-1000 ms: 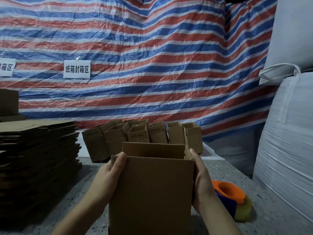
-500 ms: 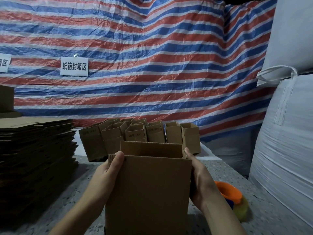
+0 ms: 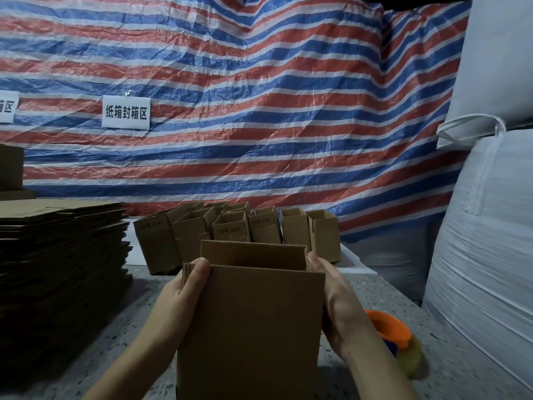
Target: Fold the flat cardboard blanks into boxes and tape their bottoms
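I hold a brown cardboard box (image 3: 251, 327) upright in front of me, its top open. My left hand (image 3: 181, 295) grips its left side with the thumb over the front panel. My right hand (image 3: 337, 301) presses flat against its right side. A tall stack of flat cardboard blanks (image 3: 60, 255) stands on the left of the table. Several folded boxes (image 3: 236, 229) stand in rows behind the held box. An orange tape dispenser with a roll of clear tape (image 3: 398, 342) lies to the right, just beyond my right wrist.
The speckled table (image 3: 389, 293) runs to a striped tarpaulin wall (image 3: 259, 111) with white paper signs (image 3: 126, 112). Big white sacks (image 3: 490, 226) crowd the right edge. A white tray (image 3: 354, 264) lies under the folded boxes.
The view has shifted slightly; the box and both hands stay in nearly the same grip, sitting a little lower and to the left in the frame.
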The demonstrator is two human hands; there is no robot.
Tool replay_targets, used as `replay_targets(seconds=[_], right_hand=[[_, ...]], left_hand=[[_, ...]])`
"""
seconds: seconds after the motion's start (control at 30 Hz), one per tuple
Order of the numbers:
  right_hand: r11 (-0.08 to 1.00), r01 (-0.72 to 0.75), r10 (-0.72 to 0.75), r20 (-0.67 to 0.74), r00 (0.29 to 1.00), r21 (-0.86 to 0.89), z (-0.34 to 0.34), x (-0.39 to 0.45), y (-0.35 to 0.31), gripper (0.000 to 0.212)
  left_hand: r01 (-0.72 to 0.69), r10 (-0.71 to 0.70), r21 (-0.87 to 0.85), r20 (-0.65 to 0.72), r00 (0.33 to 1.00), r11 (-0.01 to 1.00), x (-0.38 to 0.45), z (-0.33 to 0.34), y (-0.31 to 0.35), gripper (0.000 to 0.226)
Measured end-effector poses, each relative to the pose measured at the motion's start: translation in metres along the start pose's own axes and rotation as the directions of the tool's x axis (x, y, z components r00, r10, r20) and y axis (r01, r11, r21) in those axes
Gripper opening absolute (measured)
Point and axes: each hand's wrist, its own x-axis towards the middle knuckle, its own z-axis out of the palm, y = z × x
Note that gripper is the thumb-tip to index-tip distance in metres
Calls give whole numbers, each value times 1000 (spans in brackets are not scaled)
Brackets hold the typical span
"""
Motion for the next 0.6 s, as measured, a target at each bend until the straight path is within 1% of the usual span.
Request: replay_targets(seconds=[0.13,0.2,0.27,0.33,0.37,0.43,0.5,0.53,0.6], right_hand=[[990,95,-91,-42,995,102,9,-4,4,52],[982,132,-124,-61,990,137,12,-5,6,53],[979,141,-132,-68,989,147,12,-6,8,44],[982,124,-118,-49,992,145,9,-4,8,33],[984,113,-109,-33,993,138,7,-3,8,31],[991,100,-101,9,995,94,4,-3,6,33],[994,109,-109,36,993,4,4,-3,6,34],[993,113,-111,49,993,-38,5,-4,5,35],[987,100,-90,88,992,-126,4,-5,3,34]], left_hand=[[32,-32,28,0,999,999,7,1,5,49],[52,-55,80,36,998,995,15,1,8,58],[49,-54,117,36,998,992,19,1,9,63],[74,-78,91,43,996,993,20,2,10,61],[83,-86,78,42,995,993,20,2,9,63],[82,-86,81,58,995,993,17,3,11,67],[80,-86,79,76,993,994,16,4,16,71],[70,-77,87,77,994,994,15,7,20,80],[76,-83,84,83,993,994,14,9,23,107]])
